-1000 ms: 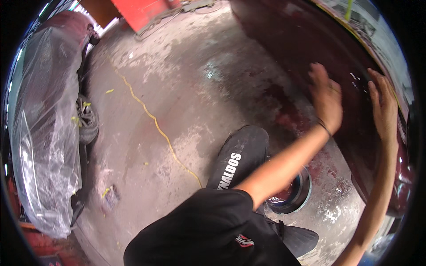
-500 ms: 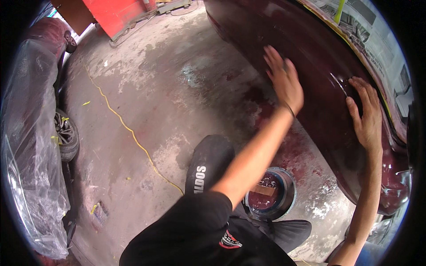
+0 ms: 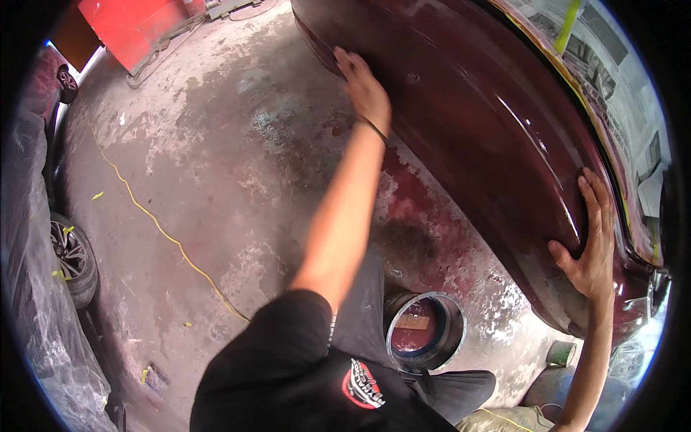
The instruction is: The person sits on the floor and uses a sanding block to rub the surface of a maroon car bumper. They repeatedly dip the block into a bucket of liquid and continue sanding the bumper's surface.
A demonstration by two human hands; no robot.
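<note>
A dark red car body panel (image 3: 482, 129), glossy with dull patches, slants across the right half of the view. My left hand (image 3: 368, 93) reaches to its far lower edge, fingers stretched out and close together. The palm side is hidden, and nothing shows in that hand. My right hand (image 3: 592, 248) lies on the panel's nearer end with fingers spread and thumb apart, also holding nothing. In front of my legs stands a dark bucket (image 3: 461, 324) with reddish liquid, in which a brown rectangular piece (image 3: 413, 322) shows.
Newspaper and plastic masking (image 3: 612, 79) border the panel. A yellow cord (image 3: 158, 227) crosses the wet, stained concrete floor (image 3: 209, 144). At left are a plastic-draped vehicle (image 3: 36, 245) and a wheel (image 3: 72, 259). A red cabinet (image 3: 140, 29) stands far back; a small can (image 3: 561, 353) is near right.
My left hand has swept left and farther away along the panel, to its lower edge. My right hand stays on the panel, its thumb spread wider. The whole view has shifted.
</note>
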